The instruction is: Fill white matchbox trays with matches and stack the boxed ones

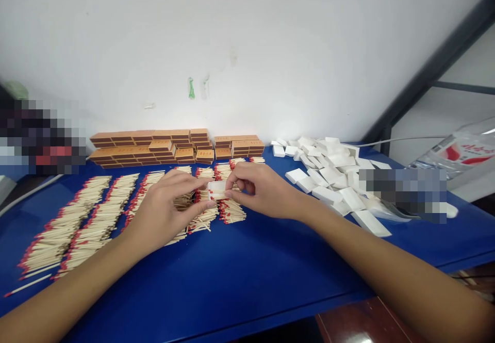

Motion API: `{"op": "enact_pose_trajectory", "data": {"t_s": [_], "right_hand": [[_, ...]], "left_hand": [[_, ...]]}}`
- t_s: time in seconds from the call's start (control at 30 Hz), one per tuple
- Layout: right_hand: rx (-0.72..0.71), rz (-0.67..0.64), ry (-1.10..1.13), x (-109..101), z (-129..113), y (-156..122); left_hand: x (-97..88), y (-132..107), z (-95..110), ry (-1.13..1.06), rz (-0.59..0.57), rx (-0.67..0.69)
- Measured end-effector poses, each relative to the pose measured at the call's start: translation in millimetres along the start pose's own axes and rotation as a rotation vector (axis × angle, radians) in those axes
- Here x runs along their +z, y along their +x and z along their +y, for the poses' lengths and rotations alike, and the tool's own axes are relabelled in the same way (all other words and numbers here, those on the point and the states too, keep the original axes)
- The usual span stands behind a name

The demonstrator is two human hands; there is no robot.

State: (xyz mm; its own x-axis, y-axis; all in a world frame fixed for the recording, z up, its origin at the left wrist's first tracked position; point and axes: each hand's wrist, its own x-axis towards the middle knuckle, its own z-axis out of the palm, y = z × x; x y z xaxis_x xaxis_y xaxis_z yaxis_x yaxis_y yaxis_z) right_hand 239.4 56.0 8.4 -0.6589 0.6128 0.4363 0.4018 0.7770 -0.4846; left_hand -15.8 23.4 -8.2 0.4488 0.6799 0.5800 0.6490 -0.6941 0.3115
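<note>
White thin-walled oblong tray (217,185) gripped by left hand (164,206) | long axis pointed toward right hand (266,191), grip unclear | wooden matches (218,195) held inside

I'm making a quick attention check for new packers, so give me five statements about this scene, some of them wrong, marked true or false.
1. The left hand holds a small white tray. True.
2. The right hand is inside the heap of white trays. False: its fingers are at the tray in the left hand.
3. The loose matches on the table have red heads. True.
4. The orange-brown boxes lie on the floor. False: they are stacked on the table near the wall.
5. The tabletop is yellow. False: it is blue.
</note>
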Motion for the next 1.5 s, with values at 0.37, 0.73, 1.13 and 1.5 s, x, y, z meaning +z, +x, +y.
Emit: {"op": "enact_pose_trajectory", "data": {"t_s": [0.37,0.73,1.13,1.5], "right_hand": [[-0.034,-0.001,-0.089,-5.3,-2.9,-0.5],[0.397,-0.066,-0.297,-72.0,70.3,-5.9],[0.478,-0.217,-0.216,-56.5,80.5,-6.4],[0.602,-0.349,-0.246,-72.7,84.8,-12.3]], "left_hand": [[-0.9,0.7,0.4,0.005,-0.011,0.003],[-1.5,1.4,2.9,0.015,0.019,-0.034],[-3.7,1.2,4.9,0.024,0.019,-0.038],[-2.3,1.0,3.7,0.029,0.015,-0.022]]}}
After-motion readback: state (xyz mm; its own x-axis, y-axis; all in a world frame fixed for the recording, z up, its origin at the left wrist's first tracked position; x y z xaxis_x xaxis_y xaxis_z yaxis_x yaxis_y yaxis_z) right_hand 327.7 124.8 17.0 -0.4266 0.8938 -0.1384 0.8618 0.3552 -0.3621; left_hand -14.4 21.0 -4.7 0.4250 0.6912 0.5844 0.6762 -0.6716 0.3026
